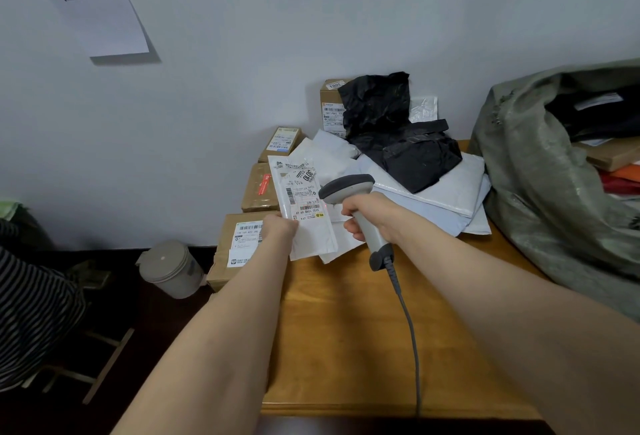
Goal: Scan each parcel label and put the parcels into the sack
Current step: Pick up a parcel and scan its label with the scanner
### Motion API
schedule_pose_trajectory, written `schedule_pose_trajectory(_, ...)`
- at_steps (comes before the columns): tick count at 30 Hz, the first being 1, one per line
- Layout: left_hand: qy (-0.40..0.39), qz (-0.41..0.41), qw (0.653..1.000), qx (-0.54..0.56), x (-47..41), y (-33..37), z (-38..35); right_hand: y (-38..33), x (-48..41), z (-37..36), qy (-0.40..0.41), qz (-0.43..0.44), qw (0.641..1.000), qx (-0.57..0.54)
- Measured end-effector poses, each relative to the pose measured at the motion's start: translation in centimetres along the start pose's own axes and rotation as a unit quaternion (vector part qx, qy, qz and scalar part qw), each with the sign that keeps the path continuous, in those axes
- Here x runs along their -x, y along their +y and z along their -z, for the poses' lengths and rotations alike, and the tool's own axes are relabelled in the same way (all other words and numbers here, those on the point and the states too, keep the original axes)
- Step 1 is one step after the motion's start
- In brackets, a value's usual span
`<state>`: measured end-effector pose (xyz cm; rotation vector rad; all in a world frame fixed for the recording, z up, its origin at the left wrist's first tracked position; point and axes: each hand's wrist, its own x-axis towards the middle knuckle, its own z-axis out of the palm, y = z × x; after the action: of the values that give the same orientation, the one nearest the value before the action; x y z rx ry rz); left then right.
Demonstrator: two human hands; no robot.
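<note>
The person is holding a flat white parcel [311,239] up off the table [346,348] in the left hand [278,227]. Fingers and thumb are curling round its near edge in a pinch. From that hand the parcel is reaching away and slightly to the right, long axis pointing toward the wall, with its label [301,194] facing up.

The right hand [369,215] is wrapping fully round the handle of a corded scanner [346,187]. The scanner's head is sitting just right of the label and aiming left across it, and a small red glow is showing by the lower barcode, so the scan seems to be under way.

The sack [540,199] is lying well off to the right of the right hand, its mouth gaping with parcels already inside. That hand is the nearer one but is busy with the scanner. The left hand will likely be carrying the parcel rightward, past the heap of mailers [440,192] lying beyond the right hand.
</note>
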<state>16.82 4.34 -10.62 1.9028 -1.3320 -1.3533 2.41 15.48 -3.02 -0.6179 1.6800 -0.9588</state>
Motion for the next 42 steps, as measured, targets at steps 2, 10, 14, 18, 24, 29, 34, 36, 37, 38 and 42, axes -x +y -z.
schedule_pose_trajectory(2, 0.001, 0.001, 1.0, 0.001, 0.0, 0.1, 0.1, 0.0, 0.0, -0.1, 0.001, -0.001, 1.0, -0.002)
schedule_pose_trajectory(10, 0.002, 0.003, 1.0, 0.0, -0.4, -0.1, 0.3, -0.1, -0.1, -0.1, 0.001, -0.005, 1.0, 0.0)
schedule_pose_trajectory(14, -0.002, 0.007, 1.0, 0.006, -0.7, 0.0, 0.4, 0.0, -0.4, -0.2, 0.0, -0.009, 1.0, -0.002)
schedule_pose_trajectory(18, -0.009, 0.006, 1.0, 0.01, -1.1, 0.1, 0.4, -0.1, -0.8, -0.2, 0.022, -0.018, 0.999, -0.038)
schedule_pose_trajectory(24, -0.024, 0.005, 1.0, 0.016, -1.9, 0.3, 0.2, -0.1, -1.7, 0.1, 0.029, -0.027, 0.996, -0.075)
schedule_pose_trajectory(29, -0.067, -0.018, 0.997, 0.036, -2.4, 0.4, -0.9, 0.2, -2.7, 0.9, 0.042, -0.033, 0.99, -0.128)
schedule_pose_trajectory(34, -0.098, -0.023, 0.993, 0.067, -1.5, 1.4, -3.4, 0.3, -3.7, 3.8, 0.058, -0.025, 0.991, -0.117)
schedule_pose_trajectory(36, -0.105, -0.036, 0.99, 0.083, -0.9, 2.0, -4.8, 0.5, -4.6, 5.6, 0.066, -0.028, 0.99, -0.121)
schedule_pose_trajectory(37, -0.108, -0.041, 0.989, 0.09, -0.7, 2.2, -5.5, 0.6, -5.3, 6.6, 0.068, -0.026, 0.99, -0.12)
schedule_pose_trajectory(38, -0.109, -0.045, 0.988, 0.099, -0.4, 2.4, -6.3, 0.8, -6.0, 7.7, 0.069, -0.024, 0.991, -0.111)
schedule_pose_trajectory(42, -0.093, -0.047, 0.986, 0.129, 2.2, 3.5, -10.2, 1.2, -7.5, 12.3, 0.036, -0.033, 0.995, -0.09)
